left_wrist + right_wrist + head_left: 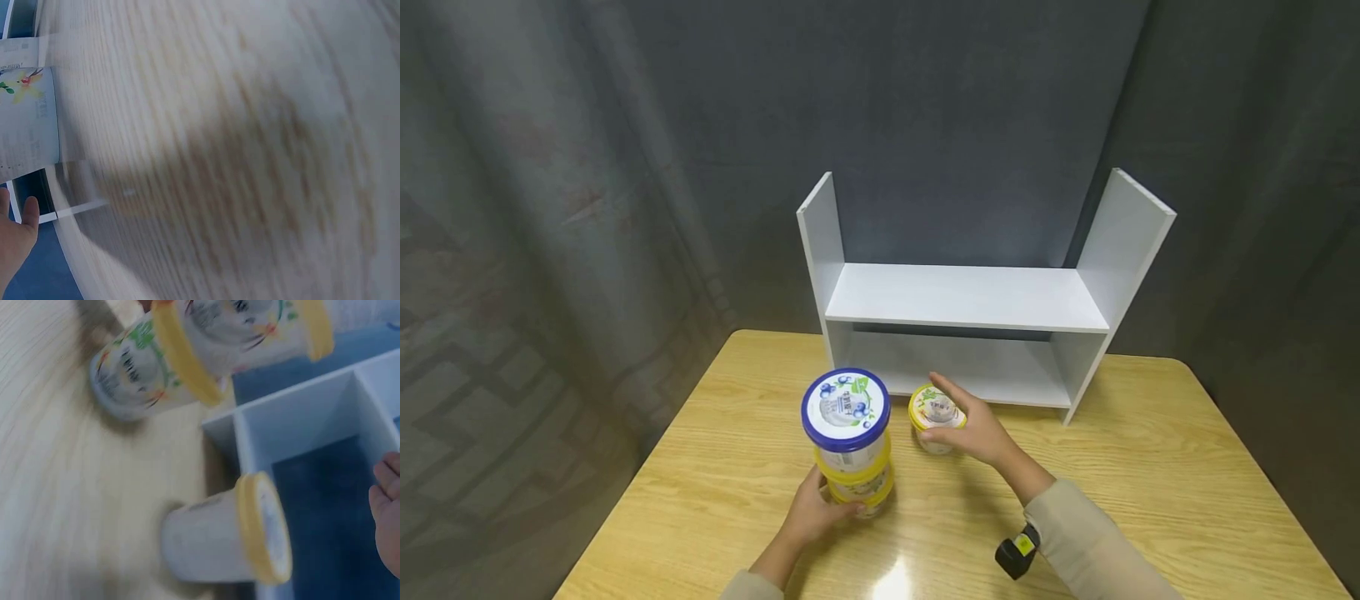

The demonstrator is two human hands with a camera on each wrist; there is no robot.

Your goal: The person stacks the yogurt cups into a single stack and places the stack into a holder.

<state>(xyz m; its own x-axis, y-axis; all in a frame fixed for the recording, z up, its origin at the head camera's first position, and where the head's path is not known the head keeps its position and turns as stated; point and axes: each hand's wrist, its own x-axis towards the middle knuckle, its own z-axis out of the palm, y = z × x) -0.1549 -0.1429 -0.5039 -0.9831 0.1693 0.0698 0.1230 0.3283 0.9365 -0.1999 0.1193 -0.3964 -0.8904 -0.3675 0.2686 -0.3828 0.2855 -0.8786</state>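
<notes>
Three tubs stand stacked, the top one with a blue lid (pixel 846 409), the lower ones with yellow lids. My left hand (pixel 811 510) grips the lowest tub, thumb across its front. To the right is a single yellow-lidded tub (pixel 937 446), upright on the table, also in the right wrist view (pixel 209 540). My right hand (pixel 973 427) hovers over that tub, thumb and forefinger spread apart; whether it touches the lid cannot be told. Part of a printed tub (pixel 26 122) shows at the left edge of the left wrist view.
Behind the tubs stands a white two-level shelf (pixel 966 297) with tall side panels, on the wooden table (pixel 700 500). Dark curtains (pixel 955 125) hang behind and beside it. A black device (pixel 1017 553) is at my right wrist.
</notes>
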